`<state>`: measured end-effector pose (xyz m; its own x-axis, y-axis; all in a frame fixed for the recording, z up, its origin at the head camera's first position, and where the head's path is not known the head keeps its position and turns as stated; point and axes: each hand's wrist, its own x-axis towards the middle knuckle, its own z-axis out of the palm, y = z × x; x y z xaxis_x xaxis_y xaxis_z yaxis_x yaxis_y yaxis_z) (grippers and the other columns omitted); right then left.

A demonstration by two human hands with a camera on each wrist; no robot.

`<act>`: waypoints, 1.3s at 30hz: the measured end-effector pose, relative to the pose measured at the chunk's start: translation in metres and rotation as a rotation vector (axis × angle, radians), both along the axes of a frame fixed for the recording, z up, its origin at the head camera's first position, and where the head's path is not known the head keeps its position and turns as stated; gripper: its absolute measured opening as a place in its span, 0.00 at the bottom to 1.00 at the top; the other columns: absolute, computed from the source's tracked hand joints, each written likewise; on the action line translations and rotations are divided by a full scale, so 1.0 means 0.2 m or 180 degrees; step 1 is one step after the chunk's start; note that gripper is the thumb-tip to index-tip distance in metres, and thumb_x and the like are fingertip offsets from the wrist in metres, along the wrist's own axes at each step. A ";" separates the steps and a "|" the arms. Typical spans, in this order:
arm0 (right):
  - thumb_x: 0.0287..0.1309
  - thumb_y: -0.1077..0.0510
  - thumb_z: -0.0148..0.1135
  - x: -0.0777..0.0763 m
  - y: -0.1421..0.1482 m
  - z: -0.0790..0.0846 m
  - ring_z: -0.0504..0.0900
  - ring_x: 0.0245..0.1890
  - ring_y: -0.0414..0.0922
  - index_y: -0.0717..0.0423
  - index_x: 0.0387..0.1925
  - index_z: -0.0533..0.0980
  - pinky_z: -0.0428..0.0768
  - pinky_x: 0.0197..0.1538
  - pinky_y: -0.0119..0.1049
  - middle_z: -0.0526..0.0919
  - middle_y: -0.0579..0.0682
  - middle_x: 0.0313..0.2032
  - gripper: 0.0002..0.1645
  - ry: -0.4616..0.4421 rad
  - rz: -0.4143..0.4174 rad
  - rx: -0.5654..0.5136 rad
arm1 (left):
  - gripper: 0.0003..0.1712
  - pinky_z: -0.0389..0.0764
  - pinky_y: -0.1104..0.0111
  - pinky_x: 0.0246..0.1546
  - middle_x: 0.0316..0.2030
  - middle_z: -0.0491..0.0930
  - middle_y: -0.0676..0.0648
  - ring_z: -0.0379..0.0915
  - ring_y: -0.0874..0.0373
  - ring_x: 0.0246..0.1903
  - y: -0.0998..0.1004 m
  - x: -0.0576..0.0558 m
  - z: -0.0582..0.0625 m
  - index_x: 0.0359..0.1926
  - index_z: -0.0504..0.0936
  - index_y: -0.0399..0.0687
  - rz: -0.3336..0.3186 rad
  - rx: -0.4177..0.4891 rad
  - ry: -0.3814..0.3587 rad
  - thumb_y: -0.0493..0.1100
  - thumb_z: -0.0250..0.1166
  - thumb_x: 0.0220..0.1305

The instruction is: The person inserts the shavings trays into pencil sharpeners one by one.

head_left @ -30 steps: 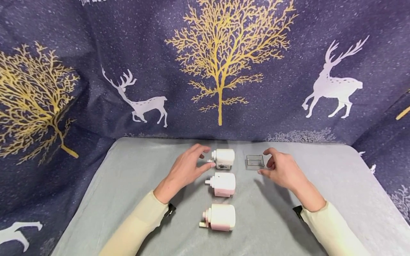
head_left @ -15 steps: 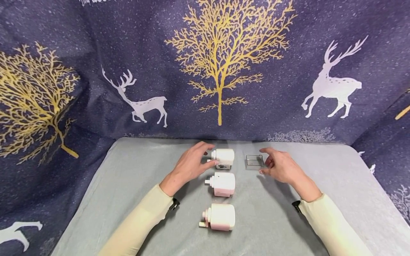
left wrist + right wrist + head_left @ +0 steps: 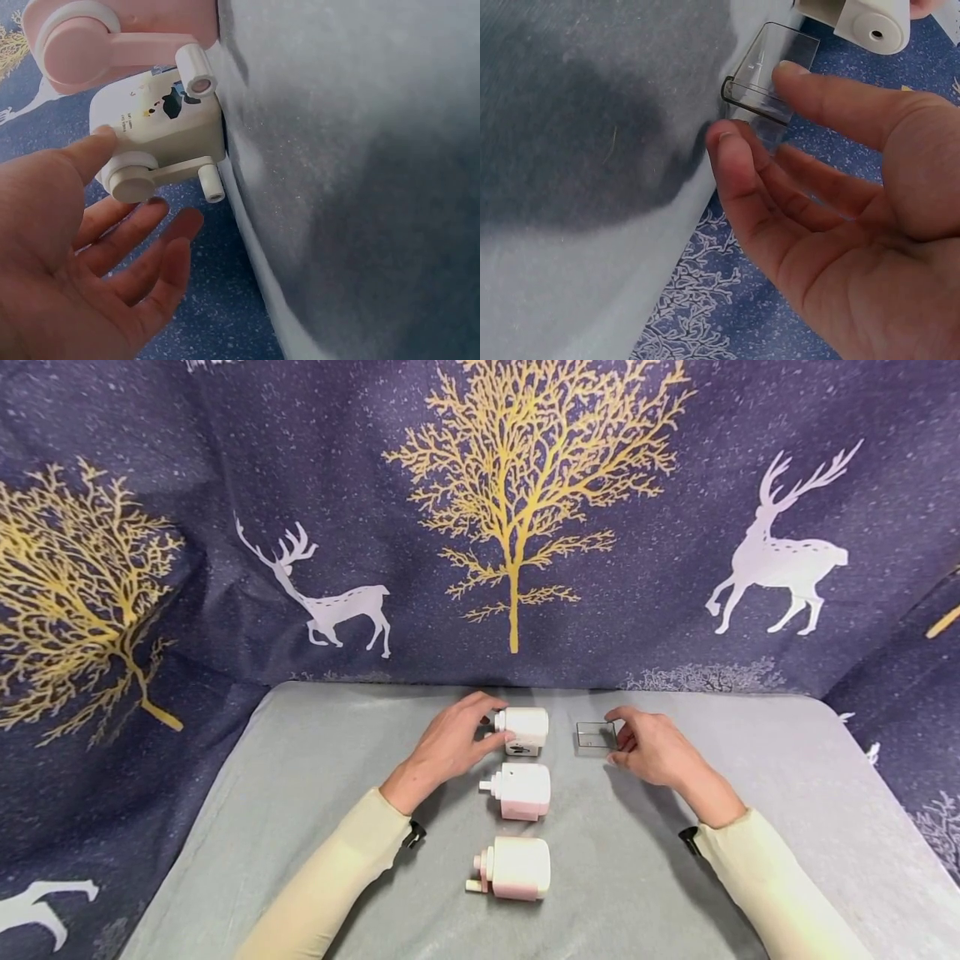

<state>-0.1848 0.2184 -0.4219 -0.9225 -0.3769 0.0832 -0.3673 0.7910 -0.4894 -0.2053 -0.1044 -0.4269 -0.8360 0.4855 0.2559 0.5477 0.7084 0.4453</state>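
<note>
The left hand [image 3: 450, 745] is resting with spread, relaxed fingers, thumb touching the farthest of 3 white sharpeners [image 3: 523, 731] near the table's [image 3: 300, 793] far edge. The right hand [image 3: 651, 747] is touching the clear plastic box [image 3: 596, 737] just beside it, thumb and fingertip on its wall, fingers loosely bent.

Hard to say from the head view whether the left hand [image 3: 450, 747] actually grips the far sharpener [image 3: 522, 731]; its fingers cover the crank side. The label print on that sharpener [image 3: 161, 120] is too small to read. The pink sharpener [image 3: 112, 37] gets cut off by the top edge in the left wrist view. The right hand [image 3: 654, 747] hides the clear box's [image 3: 596, 737] right edge.
</note>
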 end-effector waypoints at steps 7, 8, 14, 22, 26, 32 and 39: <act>0.45 0.66 0.72 -0.02 0.00 -0.01 0.80 0.29 0.41 0.64 0.54 0.73 0.80 0.41 0.47 0.82 0.45 0.27 0.32 -0.0013 -0.0015 0.0082 | 0.32 0.77 0.61 0.48 0.58 0.74 0.53 0.75 0.56 0.50 0.00 -0.01 0.00 0.64 0.75 0.54 0.0038 -0.0090 -0.0039 0.61 0.62 0.64; 0.45 0.66 0.71 -0.02 0.00 -0.01 0.80 0.29 0.42 0.64 0.54 0.73 0.80 0.41 0.48 0.83 0.46 0.28 0.31 -0.0033 -0.0015 0.0082 | 0.32 0.77 0.61 0.48 0.58 0.74 0.53 0.75 0.56 0.50 0.00 -0.01 0.00 0.64 0.75 0.54 0.0038 -0.0092 -0.0049 0.61 0.62 0.64; 0.47 0.66 0.71 -0.02 0.01 -0.01 0.81 0.31 0.43 0.62 0.53 0.74 0.80 0.42 0.48 0.83 0.47 0.30 0.29 -0.0179 0.0003 0.0065 | 0.31 0.77 0.62 0.46 0.58 0.74 0.54 0.75 0.57 0.49 0.01 -0.01 0.00 0.64 0.75 0.55 0.0044 -0.0124 -0.0098 0.62 0.61 0.64; 0.46 0.66 0.71 -0.02 0.00 0.00 0.82 0.32 0.43 0.62 0.52 0.74 0.81 0.42 0.48 0.84 0.48 0.31 0.29 -0.0165 0.0049 0.0074 | 0.31 0.78 0.62 0.44 0.58 0.74 0.55 0.75 0.58 0.48 0.00 -0.02 0.00 0.64 0.75 0.56 0.0041 -0.0150 -0.0120 0.63 0.61 0.64; 0.45 0.66 0.72 -0.02 -0.02 0.00 0.82 0.31 0.43 0.63 0.51 0.74 0.81 0.42 0.47 0.85 0.49 0.31 0.28 -0.0158 0.0092 0.0063 | 0.31 0.78 0.62 0.44 0.59 0.74 0.54 0.75 0.58 0.48 0.00 -0.02 0.00 0.64 0.75 0.57 0.0034 -0.0148 -0.0137 0.63 0.61 0.64; 0.44 0.67 0.72 -0.02 -0.04 0.01 0.82 0.30 0.42 0.65 0.51 0.75 0.82 0.41 0.46 0.85 0.51 0.31 0.29 -0.0165 0.0119 0.0036 | 0.31 0.78 0.61 0.45 0.59 0.74 0.53 0.75 0.57 0.48 0.00 -0.01 0.01 0.64 0.75 0.56 0.0027 -0.0144 -0.0134 0.62 0.61 0.64; 0.43 0.66 0.72 -0.03 -0.06 0.01 0.82 0.30 0.42 0.64 0.51 0.75 0.82 0.41 0.45 0.85 0.50 0.30 0.29 -0.0182 0.0101 0.0073 | 0.32 0.77 0.62 0.45 0.59 0.74 0.53 0.75 0.58 0.48 0.01 -0.02 0.00 0.64 0.75 0.56 0.0041 -0.0133 -0.0128 0.63 0.62 0.64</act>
